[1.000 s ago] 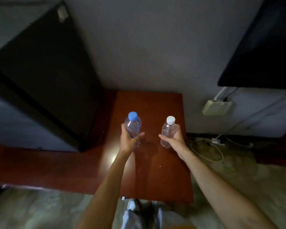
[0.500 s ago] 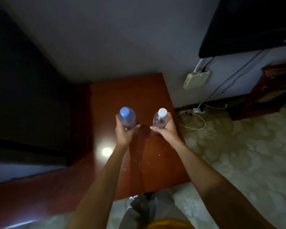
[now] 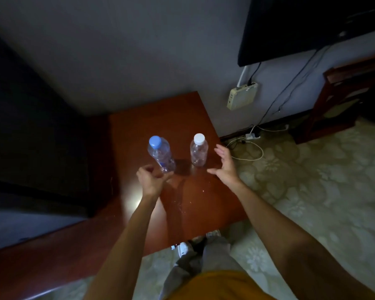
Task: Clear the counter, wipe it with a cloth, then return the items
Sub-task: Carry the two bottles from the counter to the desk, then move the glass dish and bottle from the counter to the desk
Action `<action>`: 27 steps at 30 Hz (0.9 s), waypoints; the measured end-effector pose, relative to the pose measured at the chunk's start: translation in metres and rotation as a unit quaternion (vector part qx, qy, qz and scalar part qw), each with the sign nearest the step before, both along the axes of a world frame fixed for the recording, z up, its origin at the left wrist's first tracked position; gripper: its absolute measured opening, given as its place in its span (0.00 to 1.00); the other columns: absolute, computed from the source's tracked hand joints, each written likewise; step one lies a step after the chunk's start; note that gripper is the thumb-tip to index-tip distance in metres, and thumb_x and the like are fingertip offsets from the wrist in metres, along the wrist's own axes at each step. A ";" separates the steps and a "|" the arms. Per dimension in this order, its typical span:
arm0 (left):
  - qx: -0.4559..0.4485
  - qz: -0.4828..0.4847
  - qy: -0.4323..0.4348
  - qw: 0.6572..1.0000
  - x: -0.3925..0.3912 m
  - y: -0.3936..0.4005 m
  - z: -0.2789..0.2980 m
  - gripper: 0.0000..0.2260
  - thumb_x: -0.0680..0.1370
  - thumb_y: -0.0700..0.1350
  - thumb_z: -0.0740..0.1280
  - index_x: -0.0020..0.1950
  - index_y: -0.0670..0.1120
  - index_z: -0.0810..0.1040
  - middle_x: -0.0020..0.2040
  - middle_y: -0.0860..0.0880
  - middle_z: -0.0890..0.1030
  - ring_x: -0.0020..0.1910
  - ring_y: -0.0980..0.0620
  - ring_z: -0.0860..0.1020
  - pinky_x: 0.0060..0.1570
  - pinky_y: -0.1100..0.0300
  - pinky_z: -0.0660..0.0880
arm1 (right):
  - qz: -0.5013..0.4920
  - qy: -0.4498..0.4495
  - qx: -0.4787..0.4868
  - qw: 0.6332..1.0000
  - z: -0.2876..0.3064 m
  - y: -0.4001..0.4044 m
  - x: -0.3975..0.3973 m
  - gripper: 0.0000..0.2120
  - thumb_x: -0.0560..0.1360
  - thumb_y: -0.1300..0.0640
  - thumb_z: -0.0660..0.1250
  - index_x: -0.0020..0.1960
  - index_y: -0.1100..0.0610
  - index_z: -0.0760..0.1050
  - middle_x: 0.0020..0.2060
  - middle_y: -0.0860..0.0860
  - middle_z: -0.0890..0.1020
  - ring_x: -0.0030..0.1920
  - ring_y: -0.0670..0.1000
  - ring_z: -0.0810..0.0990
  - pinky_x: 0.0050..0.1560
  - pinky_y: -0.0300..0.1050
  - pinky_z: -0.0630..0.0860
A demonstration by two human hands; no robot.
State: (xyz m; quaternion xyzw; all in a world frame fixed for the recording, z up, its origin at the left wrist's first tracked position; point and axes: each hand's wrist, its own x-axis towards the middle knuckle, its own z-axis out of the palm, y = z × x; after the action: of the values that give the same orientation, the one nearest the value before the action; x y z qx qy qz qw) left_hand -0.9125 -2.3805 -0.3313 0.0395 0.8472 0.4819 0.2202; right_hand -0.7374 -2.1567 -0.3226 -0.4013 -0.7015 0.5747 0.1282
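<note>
Two clear plastic bottles stand on the reddish-brown wooden counter (image 3: 152,118). The blue-capped bottle (image 3: 159,153) is on the left and the white-capped bottle (image 3: 199,151) on the right. My left hand (image 3: 151,180) hovers just in front of the blue-capped bottle's base, fingers loosely curled and apart, holding nothing. My right hand (image 3: 224,164) is open to the right of the white-capped bottle, a small gap away. Small water drops lie on the counter near its front edge.
A dark cabinet (image 3: 37,131) rises at the counter's left. On the wall to the right hang a black screen (image 3: 307,24) and a white box (image 3: 243,96) with cables running to a floor socket strip (image 3: 251,136). A wooden stand (image 3: 344,94) sits far right on patterned floor.
Both hands held the bottles earlier; now both have let go and drawn back a little. The bottles stand on the counter. The view has shifted right.
</note>
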 end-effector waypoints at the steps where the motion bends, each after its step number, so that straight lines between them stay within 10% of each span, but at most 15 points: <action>1: -0.015 0.007 0.003 1.000 0.013 -0.010 0.002 0.38 0.55 0.64 0.84 0.54 0.47 0.73 0.53 0.50 0.74 0.55 0.43 0.80 0.56 0.45 0.80 | -0.027 0.004 -0.006 1.000 0.003 -0.002 0.017 0.47 0.65 0.69 0.80 0.76 0.46 0.63 0.71 0.47 0.73 0.72 0.43 0.70 0.70 0.38 0.65; 9: 0.043 -0.228 -0.104 0.967 0.212 -0.003 0.033 0.10 0.76 0.49 0.77 0.47 0.46 0.79 0.43 0.45 0.84 0.43 0.46 0.82 0.47 0.46 0.79 | -0.259 0.006 -0.077 0.963 -0.011 -0.043 0.223 0.21 0.76 0.66 0.72 0.66 0.55 0.73 0.58 0.52 0.81 0.59 0.50 0.81 0.57 0.37 0.78; 15: 0.024 -0.488 -0.233 0.841 0.336 0.088 0.032 0.11 0.80 0.47 0.72 0.52 0.39 0.79 0.43 0.48 0.82 0.41 0.58 0.81 0.42 0.63 0.77 | -0.414 -0.083 -0.195 0.885 -0.057 -0.125 0.400 0.16 0.78 0.58 0.72 0.64 0.57 0.75 0.61 0.57 0.80 0.59 0.55 0.81 0.51 0.47 0.80; 22: -0.118 -0.544 -0.260 0.789 0.409 0.224 -0.002 0.12 0.83 0.51 0.66 0.55 0.42 0.79 0.45 0.44 0.82 0.37 0.52 0.79 0.28 0.66 0.74 | -0.554 -0.085 -0.305 0.770 -0.077 -0.165 0.537 0.17 0.82 0.55 0.67 0.68 0.60 0.73 0.57 0.60 0.82 0.56 0.58 0.82 0.53 0.54 0.78; 27: -0.231 -0.532 -0.251 0.775 0.446 0.259 -0.037 0.13 0.82 0.52 0.68 0.56 0.43 0.81 0.57 0.39 0.85 0.46 0.47 0.83 0.43 0.55 0.79 | -0.596 -0.054 -0.332 0.729 -0.087 -0.111 0.619 0.16 0.82 0.55 0.66 0.67 0.60 0.74 0.57 0.58 0.82 0.54 0.55 0.81 0.59 0.58 0.78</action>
State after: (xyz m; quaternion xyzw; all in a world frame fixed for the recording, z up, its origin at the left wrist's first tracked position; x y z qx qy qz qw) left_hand -0.4667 -2.1211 -0.3680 0.3097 0.6913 0.0703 0.6490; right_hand -0.1186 -2.2680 -0.4094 -0.7845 -0.0886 0.5536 0.2649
